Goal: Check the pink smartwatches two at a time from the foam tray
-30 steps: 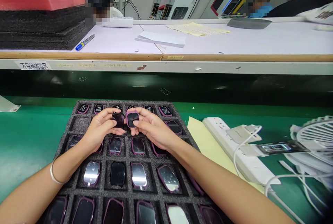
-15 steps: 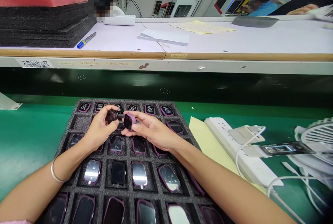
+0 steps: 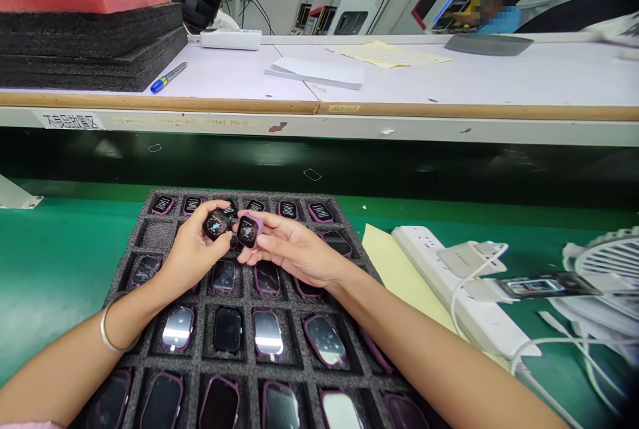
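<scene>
The fingers of the left hand (image 3: 194,253) pinched a black watch (image 3: 216,224) by its edge, and just to their right the fingers of the right hand (image 3: 294,253) pinched a purple-cased watch (image 3: 248,230), its thumb at the lower corner; both screens were lit and faced the person. Below the fingers, and reaching nearer the body, lay a foam tray (image 3: 196,359) with more watches in its compartments, while a row with lit text sat just beyond the fingertips. Well to the right of the fingers, a power strip (image 3: 462,296) lay partly over a yellow sheet (image 3: 392,259) on the green table (image 3: 60,253), with a white fan (image 3: 612,259) farther right. Beyond the fingers ran a raised shelf (image 3: 499,86) carrying a pen (image 3: 168,78) and a foam stack (image 3: 84,43). With the watches held so near each other, a small twist might knock their cases together; if a thumb eased, one could drop onto the screens below and scratch them. The backs of both watches and some supporting fingertips were hidden. The forearms covered part of the tray, the frame cut off its nearest row and the fan, and the dial details were too small to read.
</scene>
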{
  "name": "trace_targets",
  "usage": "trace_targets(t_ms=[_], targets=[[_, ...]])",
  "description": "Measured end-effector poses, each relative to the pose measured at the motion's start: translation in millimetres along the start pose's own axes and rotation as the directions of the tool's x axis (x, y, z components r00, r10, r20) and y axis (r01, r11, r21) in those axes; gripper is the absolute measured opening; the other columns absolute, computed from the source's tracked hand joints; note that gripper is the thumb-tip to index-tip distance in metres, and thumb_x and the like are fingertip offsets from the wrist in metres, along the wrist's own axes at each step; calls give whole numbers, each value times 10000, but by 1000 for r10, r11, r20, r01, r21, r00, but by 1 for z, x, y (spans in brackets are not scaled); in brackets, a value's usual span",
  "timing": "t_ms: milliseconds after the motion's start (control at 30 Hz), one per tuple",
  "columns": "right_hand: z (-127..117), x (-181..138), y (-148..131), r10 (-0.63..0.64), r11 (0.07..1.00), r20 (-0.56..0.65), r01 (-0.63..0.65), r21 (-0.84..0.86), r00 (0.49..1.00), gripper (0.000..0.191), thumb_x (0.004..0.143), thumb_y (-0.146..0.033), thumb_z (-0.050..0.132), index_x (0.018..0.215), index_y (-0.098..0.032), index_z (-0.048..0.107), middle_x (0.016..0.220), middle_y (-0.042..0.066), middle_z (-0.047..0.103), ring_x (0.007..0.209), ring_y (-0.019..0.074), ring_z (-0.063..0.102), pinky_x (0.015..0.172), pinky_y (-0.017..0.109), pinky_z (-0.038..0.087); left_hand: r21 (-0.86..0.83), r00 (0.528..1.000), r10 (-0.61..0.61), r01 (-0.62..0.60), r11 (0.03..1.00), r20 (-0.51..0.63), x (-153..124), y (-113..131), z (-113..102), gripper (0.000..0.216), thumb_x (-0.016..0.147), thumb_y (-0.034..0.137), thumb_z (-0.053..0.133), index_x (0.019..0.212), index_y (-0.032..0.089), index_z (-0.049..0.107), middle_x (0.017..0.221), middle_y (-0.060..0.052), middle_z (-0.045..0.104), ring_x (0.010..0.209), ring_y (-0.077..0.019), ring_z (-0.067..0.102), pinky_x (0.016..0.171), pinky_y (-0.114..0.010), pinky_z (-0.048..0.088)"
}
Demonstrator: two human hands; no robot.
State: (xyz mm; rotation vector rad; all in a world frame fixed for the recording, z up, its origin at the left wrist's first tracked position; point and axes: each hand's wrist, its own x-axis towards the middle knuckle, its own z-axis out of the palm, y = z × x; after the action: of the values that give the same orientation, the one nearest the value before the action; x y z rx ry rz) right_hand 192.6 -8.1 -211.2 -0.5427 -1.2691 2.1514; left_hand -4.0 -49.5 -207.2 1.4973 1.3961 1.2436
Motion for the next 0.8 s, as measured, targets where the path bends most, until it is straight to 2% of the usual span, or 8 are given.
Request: trace_targets(t_ms=[100,400,600,800], targets=[[0,0,0,1,1000,11,-1,-2,1000,605,836,-346,785,1341,-161,508,889,51,766,849,158,749,813,298,560,-22,1000,-4,5,1000,16,0,0,0,437,758,228,625,1192,204,575,1180,-60,611,1020,-191,604,747,-261,479],[1,1,3,-10,999,23,11,-51,1000,635,832,-383,784,1356,-151,510,874,52,761,833,166,742,818,329,561,18,1000,-15,14,1000,20,-1,2,2,415,752,269,640,1158,197,597,1034,-40,658,907,-177,621,740,-270,494],[2,1,4,-38,998,0,38,-50,999,604,830,-385,786,1334,-178,526,875,42,763,848,168,746,833,344,564,11,999,3,-3,1000,41,-2,0,2,438,752,227,624,1188,199,593,1169,-64,661,1031,-200,634,791,-272,512],[2,0,3,-49,997,2,49,-67,999,607,817,-405,794,1316,-171,539,849,38,762,811,166,744,808,344,562,2,999,11,-11,1000,34,-2,0,2,428,759,219,625,1186,202,597,1136,-56,664,1038,-199,638,816,-276,521]])
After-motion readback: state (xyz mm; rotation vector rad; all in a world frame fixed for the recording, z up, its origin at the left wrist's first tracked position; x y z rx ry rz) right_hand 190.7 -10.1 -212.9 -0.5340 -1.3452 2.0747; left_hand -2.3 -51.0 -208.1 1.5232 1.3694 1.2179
